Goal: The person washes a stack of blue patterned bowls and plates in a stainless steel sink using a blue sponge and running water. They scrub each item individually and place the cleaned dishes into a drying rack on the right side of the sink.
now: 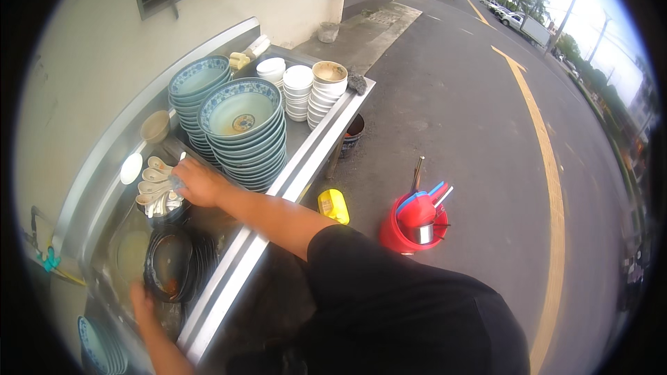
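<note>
Inside the stainless steel sink (112, 255), my left hand (140, 299) is beside a stack of dark oval plates (169, 265) in water; its fingertips are blurred, so I cannot tell whether it grips one. My right hand (198, 182) is closed on a greyish scouring pad (177, 183), next to pale ceramic soup spoons (153, 177) gathered in a dark container. A white oval dish (131, 168) and a beige bowl (155, 127) rest on the sink's back edge. Orange residue marks the top dark plate.
Tall stacks of blue-patterned bowls (242, 109) and small white bowls (298, 86) stand on the steel counter. More blue bowls (99, 346) sit at lower left, below a teal tap (50, 259). On the ground are a yellow container (333, 206) and a red bucket (391, 234) of utensils.
</note>
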Motion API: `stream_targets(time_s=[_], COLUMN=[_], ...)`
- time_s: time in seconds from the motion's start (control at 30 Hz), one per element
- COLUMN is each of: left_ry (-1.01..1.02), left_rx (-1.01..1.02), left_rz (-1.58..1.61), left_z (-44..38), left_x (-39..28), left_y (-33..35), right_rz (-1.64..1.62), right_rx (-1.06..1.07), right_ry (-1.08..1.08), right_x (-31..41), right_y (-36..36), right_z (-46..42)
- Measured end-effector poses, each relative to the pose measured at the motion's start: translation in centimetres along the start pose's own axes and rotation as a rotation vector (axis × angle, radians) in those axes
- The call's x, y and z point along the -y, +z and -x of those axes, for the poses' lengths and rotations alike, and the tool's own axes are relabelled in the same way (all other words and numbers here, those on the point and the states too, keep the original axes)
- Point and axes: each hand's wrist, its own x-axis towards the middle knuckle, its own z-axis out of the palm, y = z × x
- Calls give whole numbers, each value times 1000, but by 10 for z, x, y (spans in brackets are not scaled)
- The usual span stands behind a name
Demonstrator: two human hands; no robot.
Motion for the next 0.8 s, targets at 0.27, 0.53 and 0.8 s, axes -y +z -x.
stream_targets(time_s=[0.27,0.53,0.8], left_ry=[139,-304,9], left_rx=[-353,84,51], left_rz=[-616,238,346], left_z=[54,59,92], left_x=[-13,-4,-42], left_y=[91,96,136], right_rz=[76,79,106], right_rx=[-29,-36,-42], right_ry=[-20,-83,-87], right_x=[-16,-12,-15], right_y=[-10,2,-4], right_z=[3,-2,-4])
